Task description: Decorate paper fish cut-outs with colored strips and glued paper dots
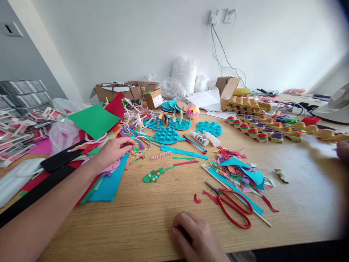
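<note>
My left hand (pixel 116 151) reaches over the left of the table, its fingertips pinched together beside small coloured paper dots (pixel 138 155). Whatever may be between those fingertips is too small to make out. My right hand (pixel 195 234) rests near the table's front edge, fingers curled in, with nothing visible in them. Between the hands lies a green paper fish (pixel 153 176) with coloured dots on it. Above the fish are a pink twisted strip (pixel 160 155) and thin green and red paper strips (pixel 187 162). Red-handled scissors (pixel 236 209) lie slightly open, right of my right hand.
Paper scraps (pixel 240 167) and a wooden stick (pixel 263 219) lie right. Glue bottles (pixel 200 138), pens (pixel 195 144) and blue egg-carton pieces (pixel 167 135) stand mid-table. Coloured sheets (pixel 94 120) pile up left. Painted egg-carton strips (pixel 261 127) fill the back right. Another person's hand (pixel 343 150) shows at right.
</note>
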A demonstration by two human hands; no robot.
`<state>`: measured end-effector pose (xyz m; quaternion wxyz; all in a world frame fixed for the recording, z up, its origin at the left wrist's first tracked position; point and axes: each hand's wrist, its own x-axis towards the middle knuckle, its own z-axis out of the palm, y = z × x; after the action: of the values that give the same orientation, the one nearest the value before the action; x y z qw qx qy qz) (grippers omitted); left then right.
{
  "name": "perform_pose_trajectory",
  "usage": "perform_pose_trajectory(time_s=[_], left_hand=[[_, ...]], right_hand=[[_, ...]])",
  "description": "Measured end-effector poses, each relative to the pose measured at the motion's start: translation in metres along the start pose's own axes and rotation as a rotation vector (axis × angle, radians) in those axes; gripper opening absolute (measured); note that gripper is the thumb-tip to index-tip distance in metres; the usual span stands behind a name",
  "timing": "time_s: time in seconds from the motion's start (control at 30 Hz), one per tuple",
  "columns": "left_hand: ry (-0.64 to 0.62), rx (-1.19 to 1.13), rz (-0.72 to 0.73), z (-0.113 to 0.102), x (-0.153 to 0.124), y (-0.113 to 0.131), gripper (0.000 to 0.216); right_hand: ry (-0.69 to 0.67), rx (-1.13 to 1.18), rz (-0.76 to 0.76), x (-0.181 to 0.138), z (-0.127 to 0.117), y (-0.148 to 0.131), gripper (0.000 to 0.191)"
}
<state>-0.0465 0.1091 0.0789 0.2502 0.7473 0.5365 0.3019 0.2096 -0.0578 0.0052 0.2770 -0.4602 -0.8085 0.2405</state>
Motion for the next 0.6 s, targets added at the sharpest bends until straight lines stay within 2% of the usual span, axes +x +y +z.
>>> perform_pose_trajectory(time_s=[0.07,0.2,0.4,0.6], left_hand=[[-0.052,0.009,-0.052,0.000,0.013,-0.002,0.024],[-0.139,0.173,-0.077,0.003,0.029,-0.009,0.023],[-0.256,0.330,0.002,0.010,0.037,-0.032,0.014],[-0.311,0.442,0.054,0.018,0.045,-0.044,0.019]], right_hand=[[-0.003,0.015,0.023,0.000,0.002,0.002,0.012],[-0.010,0.014,0.043,-0.002,0.003,0.005,0.012],[0.015,-0.008,-0.001,-0.002,0.007,0.011,0.012],[0.052,-0.038,-0.044,-0.002,0.010,0.016,0.012]])
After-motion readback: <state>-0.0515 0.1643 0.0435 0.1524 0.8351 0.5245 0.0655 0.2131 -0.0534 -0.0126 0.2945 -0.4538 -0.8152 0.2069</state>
